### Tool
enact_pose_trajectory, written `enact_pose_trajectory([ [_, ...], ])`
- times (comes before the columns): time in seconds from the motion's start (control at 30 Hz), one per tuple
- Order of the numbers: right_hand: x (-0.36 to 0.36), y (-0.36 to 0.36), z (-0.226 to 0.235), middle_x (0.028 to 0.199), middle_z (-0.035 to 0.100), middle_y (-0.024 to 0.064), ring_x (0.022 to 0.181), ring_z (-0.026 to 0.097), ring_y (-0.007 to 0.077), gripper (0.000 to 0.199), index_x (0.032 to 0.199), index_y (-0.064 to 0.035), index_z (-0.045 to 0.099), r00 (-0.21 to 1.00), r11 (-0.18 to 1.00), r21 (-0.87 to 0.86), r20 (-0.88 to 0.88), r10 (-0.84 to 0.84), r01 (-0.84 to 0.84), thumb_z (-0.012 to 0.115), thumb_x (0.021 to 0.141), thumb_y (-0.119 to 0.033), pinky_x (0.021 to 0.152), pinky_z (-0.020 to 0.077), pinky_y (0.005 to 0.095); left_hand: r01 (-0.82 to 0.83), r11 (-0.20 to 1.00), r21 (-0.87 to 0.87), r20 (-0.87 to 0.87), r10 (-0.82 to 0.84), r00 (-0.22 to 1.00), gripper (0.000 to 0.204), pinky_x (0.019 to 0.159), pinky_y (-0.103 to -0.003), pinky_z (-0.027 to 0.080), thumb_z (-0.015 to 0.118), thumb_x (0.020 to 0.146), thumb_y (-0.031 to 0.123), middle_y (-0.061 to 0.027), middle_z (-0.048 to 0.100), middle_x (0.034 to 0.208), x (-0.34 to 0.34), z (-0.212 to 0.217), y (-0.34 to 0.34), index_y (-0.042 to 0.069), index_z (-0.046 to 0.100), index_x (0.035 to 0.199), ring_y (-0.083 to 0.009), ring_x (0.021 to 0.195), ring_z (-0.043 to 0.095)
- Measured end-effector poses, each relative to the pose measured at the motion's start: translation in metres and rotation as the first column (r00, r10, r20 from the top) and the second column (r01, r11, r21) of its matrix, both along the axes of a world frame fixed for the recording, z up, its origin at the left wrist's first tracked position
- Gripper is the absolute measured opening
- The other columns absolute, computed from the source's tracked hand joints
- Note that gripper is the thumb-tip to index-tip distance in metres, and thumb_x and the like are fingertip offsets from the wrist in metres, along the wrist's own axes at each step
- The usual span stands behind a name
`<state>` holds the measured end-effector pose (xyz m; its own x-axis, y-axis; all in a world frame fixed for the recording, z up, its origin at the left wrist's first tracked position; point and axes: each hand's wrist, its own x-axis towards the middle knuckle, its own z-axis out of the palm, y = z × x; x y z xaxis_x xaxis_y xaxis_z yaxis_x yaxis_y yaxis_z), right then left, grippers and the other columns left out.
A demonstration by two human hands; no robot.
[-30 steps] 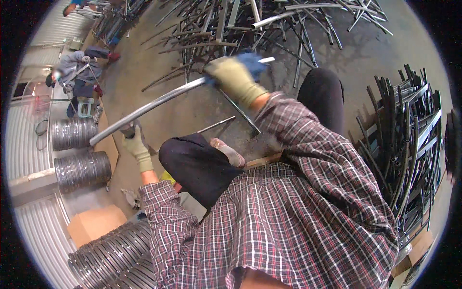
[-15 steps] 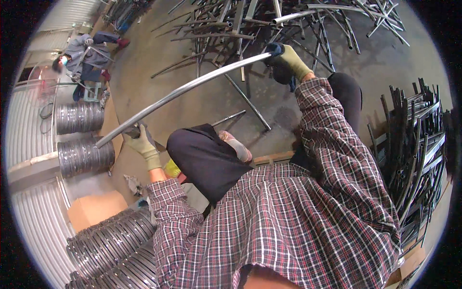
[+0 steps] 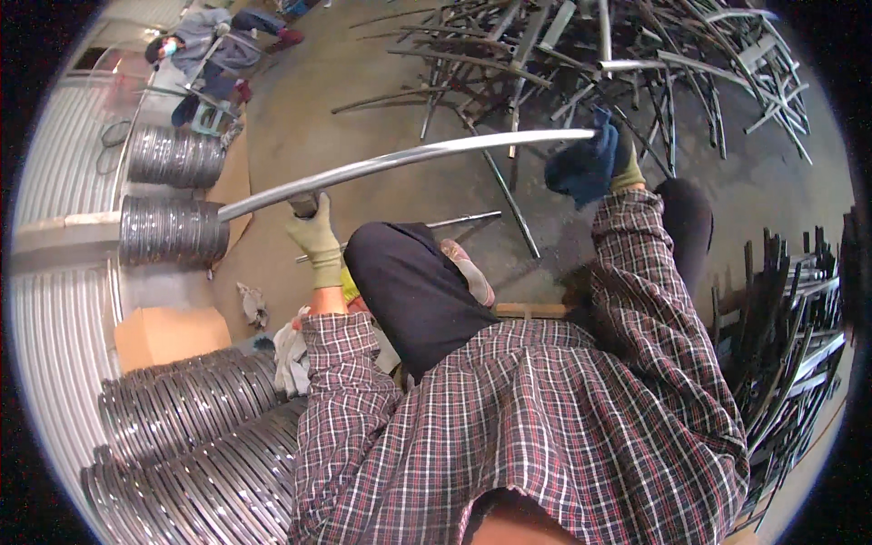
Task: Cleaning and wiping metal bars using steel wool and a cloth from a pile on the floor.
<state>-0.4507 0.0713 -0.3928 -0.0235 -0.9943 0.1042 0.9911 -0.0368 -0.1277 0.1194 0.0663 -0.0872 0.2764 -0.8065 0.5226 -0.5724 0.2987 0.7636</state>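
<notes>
My left hand (image 3: 316, 232), in a pale green glove with dark fingers, is closed around a bent silver metal tube (image 3: 409, 160) near its left end. Across the tube's far right end lies a blue cloth (image 3: 581, 170), gripped by my gloved right hand (image 3: 625, 163). The cloth hides most of that hand's fingers and hangs down to the left of it. The tube is held up over the floor in front of my knees, rising slightly toward the right.
A heap of loose metal tubes (image 3: 627, 68) covers the floor ahead. Dark frames or tubes (image 3: 790, 336) are stacked at the right. To my left stand bundles of dark rings (image 3: 177, 232), more bundles (image 3: 209, 463) and a cardboard box (image 3: 173, 336). A co-worker (image 3: 213, 50) sits at far left.
The tube has tipped closer to level. My right hand has come lower and to the right, and more of the blue cloth now shows. The whole view has shifted somewhat.
</notes>
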Motion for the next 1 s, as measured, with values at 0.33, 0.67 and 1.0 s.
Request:
enact_pose_trajectory([
  [0.33, -0.006, 0.000, 0.012, 0.091, 0.065, 0.0027, 0.078, 0.060, 0.0209, 0.037, 0.113, -0.0067, 0.064, 0.809, 0.718, 0.457, -0.529, -0.255, 0.525, 0.043, 0.099, -0.034, 0.073, 0.0520, 0.0332, 0.020, 0.998, 0.055, 0.176, -0.029, 0.984, 0.028, 0.066, -0.033, 0.049, 0.080, 0.072, 0.016, -0.0055, 0.068, 0.075, -0.042, 0.017, 0.002, -0.003, 0.067, 0.087, -0.0112, 0.067, 0.060],
  [0.67, 0.206, 0.032, 0.287, 0.094, 0.069, 0.0121, 0.082, 0.064, 0.0208, 0.022, 0.106, 0.0009, 0.065, -0.121, 0.713, -0.410, -0.899, -0.421, 0.568, 0.056, 0.088, -0.008, 0.076, 0.0510, 0.0336, -0.087, 0.992, -0.090, 0.450, 0.119, 0.885, 0.025, 0.058, -0.040, 0.050, 0.078, 0.069, 0.028, -0.0128, 0.065, 0.065, -0.057, 0.036, -0.006, 0.008, 0.069, 0.082, -0.0303, 0.060, 0.064],
  [1.0, 0.145, 0.028, 0.216, 0.106, 0.066, 0.0158, 0.101, 0.062, 0.0338, 0.044, 0.114, -0.0070, 0.064, -0.791, 0.747, -0.620, -0.571, -0.219, 0.241, 0.065, 0.071, -0.001, 0.089, 0.0499, 0.0406, 0.152, 0.988, -0.039, 0.185, -0.142, 0.972, 0.034, 0.073, -0.032, 0.050, 0.079, 0.074, 0.019, -0.0087, 0.070, 0.083, -0.020, 0.029, -0.025, -0.003, 0.067, 0.097, -0.0151, 0.074, 0.063],
])
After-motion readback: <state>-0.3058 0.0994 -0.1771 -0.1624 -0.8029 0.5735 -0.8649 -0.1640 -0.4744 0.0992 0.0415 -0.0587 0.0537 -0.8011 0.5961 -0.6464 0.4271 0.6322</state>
